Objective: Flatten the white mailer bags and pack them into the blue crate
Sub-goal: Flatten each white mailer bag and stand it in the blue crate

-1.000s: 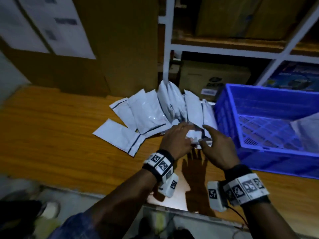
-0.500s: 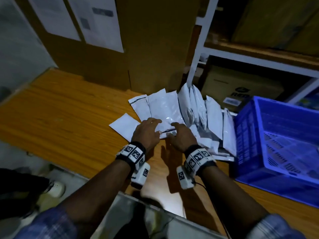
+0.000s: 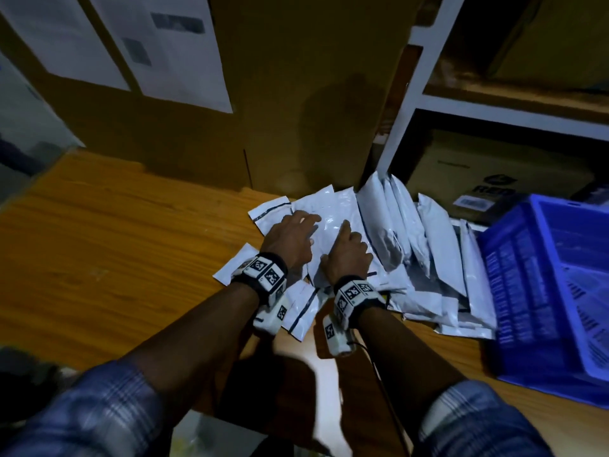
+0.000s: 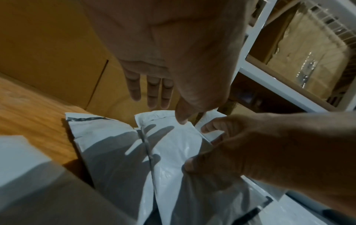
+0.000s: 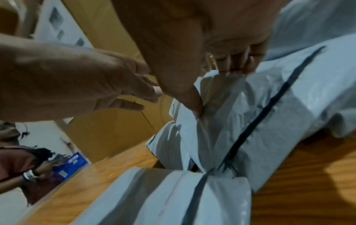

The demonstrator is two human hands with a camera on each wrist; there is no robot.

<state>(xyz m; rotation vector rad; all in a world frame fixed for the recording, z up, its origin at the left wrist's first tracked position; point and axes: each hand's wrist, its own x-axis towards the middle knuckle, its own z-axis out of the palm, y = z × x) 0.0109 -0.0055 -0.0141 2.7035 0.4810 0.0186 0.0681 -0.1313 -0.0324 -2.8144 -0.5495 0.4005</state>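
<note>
A: Both hands have shifted left off the bags beside the crate: left hand (image 3: 290, 239) spread flat, fingers straight, over the top mailer bag (image 3: 333, 209); right hand (image 3: 346, 255) pinching its edge.

B: So flattening has begun; nothing packed yet?

A: Likely. Blue crate (image 3: 514, 291) sits right on the worktop (image 3: 115, 258); the leaning bag pile (image 3: 438, 245) lies between.
</note>
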